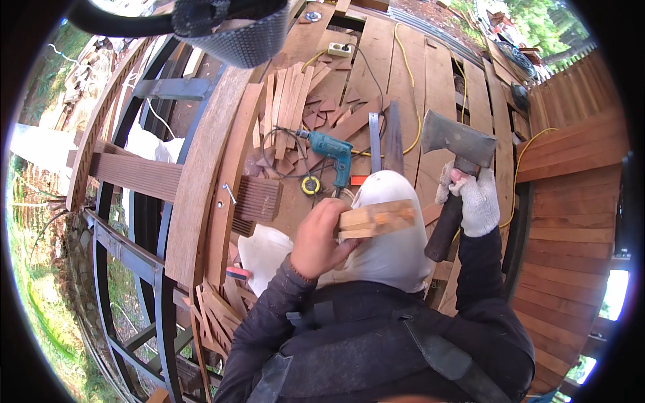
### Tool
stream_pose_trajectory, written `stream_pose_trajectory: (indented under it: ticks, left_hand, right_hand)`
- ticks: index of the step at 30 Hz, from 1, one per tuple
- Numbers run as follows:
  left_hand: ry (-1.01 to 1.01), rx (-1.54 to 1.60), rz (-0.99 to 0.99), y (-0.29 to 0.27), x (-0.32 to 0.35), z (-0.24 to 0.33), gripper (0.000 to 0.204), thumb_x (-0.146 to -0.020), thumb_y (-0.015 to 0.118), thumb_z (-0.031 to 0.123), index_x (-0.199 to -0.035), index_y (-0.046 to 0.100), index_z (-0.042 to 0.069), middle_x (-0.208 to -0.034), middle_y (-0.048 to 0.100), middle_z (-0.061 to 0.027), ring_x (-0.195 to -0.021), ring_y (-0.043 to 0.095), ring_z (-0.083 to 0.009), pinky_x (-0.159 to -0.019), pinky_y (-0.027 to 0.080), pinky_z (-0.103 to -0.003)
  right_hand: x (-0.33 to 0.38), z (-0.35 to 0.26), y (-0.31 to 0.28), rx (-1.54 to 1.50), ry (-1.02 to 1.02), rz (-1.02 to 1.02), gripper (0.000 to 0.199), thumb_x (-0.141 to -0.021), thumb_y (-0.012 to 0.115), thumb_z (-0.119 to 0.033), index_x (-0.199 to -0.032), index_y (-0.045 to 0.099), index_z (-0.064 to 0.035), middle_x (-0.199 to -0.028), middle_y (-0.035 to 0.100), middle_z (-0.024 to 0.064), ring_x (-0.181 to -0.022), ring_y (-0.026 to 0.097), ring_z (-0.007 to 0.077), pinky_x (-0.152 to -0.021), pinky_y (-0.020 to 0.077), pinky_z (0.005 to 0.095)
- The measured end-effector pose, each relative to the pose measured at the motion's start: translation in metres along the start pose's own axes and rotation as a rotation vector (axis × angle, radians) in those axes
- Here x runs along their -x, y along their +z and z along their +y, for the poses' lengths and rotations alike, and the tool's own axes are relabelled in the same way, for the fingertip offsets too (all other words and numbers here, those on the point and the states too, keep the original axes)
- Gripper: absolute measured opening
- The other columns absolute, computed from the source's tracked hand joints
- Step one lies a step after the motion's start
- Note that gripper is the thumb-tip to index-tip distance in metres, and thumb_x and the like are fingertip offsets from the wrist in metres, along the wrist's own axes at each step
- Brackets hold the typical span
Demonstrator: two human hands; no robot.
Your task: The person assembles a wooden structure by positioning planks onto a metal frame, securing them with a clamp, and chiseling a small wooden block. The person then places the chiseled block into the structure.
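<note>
From afar, I am looking down through a head-worn camera onto a plank deck (440, 80), which is spreading out beneath a teal drill (330, 146). A wall of reddish boards (564, 235) is rising far to the right of the drill; a dark metal frame (127, 248) is standing well to its left. A thick plank (201, 181) is running lengthwise between frame and drill. The person's pale-trousered knee (390, 258) is bending just below and right of the drill. Wood offcuts (290, 101) are lying heaped above and left of the drill. Right of the drill, past the knee, an axe (462, 141) is showing its broad gray head uppermost, its dark handle slanting down. The right hand (480, 200), in a white glove, is wrapping around the handle just under the head. The bare left hand (321, 238) is reaching in just below the drill, thumb and fingers pinching one end of a small wood block (376, 219). That block is sitting over the knee, below and right of the drill, an orange patch near its free end; I cannot tell whether it is touching the knee. A white socket strip (340, 50) is lying beyond the drill, and a yellow ring (310, 191) just left of the drill's grip.
</note>
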State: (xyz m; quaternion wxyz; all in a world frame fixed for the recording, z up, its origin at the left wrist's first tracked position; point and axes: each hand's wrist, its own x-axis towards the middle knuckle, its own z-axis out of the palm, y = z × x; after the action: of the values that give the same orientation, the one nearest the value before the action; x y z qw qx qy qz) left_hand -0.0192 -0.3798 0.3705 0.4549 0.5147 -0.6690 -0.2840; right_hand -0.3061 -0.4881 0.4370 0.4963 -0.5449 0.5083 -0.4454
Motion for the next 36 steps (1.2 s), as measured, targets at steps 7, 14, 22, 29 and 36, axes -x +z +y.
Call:
stream_pose_trajectory:
  ticks: [7, 14, 22, 29, 36]
  left_hand:
    - [-0.397, 0.116, 0.063, 0.011, 0.065, -0.075, 0.049, -0.075, 0.081, -0.001, -0.119, 0.061, 0.006, -0.112, 0.069, -0.0169, -0.109, 0.069, -0.0370, -0.091, 0.055, -0.039]
    - [-0.397, 0.152, 0.119, 0.018, 0.082, -0.113, 0.057, -0.073, 0.084, -0.006, -0.125, 0.062, 0.004, -0.122, 0.068, -0.0096, -0.112, 0.067, -0.0198, -0.098, 0.054, -0.033]
    - [-0.273, 0.066, 0.055, 0.017, 0.058, -0.113, 0.064, -0.065, 0.086, 0.000, -0.122, 0.059, 0.008, -0.117, 0.067, -0.0148, -0.108, 0.068, -0.0370, -0.094, 0.055, -0.039]
    - [-0.215, 0.013, 0.041, 0.019, 0.052, -0.109, 0.060, -0.068, 0.086, 0.004, -0.121, 0.058, 0.006, -0.115, 0.068, -0.0152, -0.109, 0.068, -0.0386, -0.094, 0.056, -0.041]
    - [-0.170, -0.022, 0.065, 0.017, 0.053, -0.115, 0.058, -0.068, 0.087, 0.006, -0.118, 0.058, 0.004, -0.119, 0.070, -0.0156, -0.108, 0.070, -0.0376, -0.092, 0.057, -0.040]
  right_hand:
    - [0.028, -0.028, 0.056, 0.049, 0.109, -0.379, 0.041, -0.092, 0.069, 0.002, -0.131, 0.056, 0.0039, -0.101, 0.070, 0.0119, -0.078, 0.067, 0.0173, -0.071, 0.0549, 0.0300]
    - [0.031, -0.018, 0.087, 0.312, 0.049, -0.638, 0.048, -0.087, 0.076, -0.006, -0.130, 0.054, 0.0016, -0.100, 0.072, 0.0160, -0.093, 0.073, 0.0216, -0.084, 0.0555, 0.0342]
    - [0.030, -0.009, 0.093, 0.349, 0.046, -0.575, 0.048, -0.088, 0.079, -0.006, -0.128, 0.055, 0.0027, -0.098, 0.073, 0.0161, -0.090, 0.075, 0.0232, -0.081, 0.0571, 0.0336]
    - [0.038, -0.004, 0.087, 0.414, -0.007, -0.607, 0.052, -0.085, 0.083, -0.009, -0.128, 0.057, 0.0042, -0.098, 0.073, 0.0180, -0.086, 0.076, 0.0276, -0.076, 0.0586, 0.0354]
    - [0.037, -0.004, 0.091, 0.450, -0.003, -0.617, 0.051, -0.084, 0.084, -0.009, -0.126, 0.058, 0.0046, -0.099, 0.074, 0.0180, -0.089, 0.077, 0.0296, -0.078, 0.0588, 0.0350]
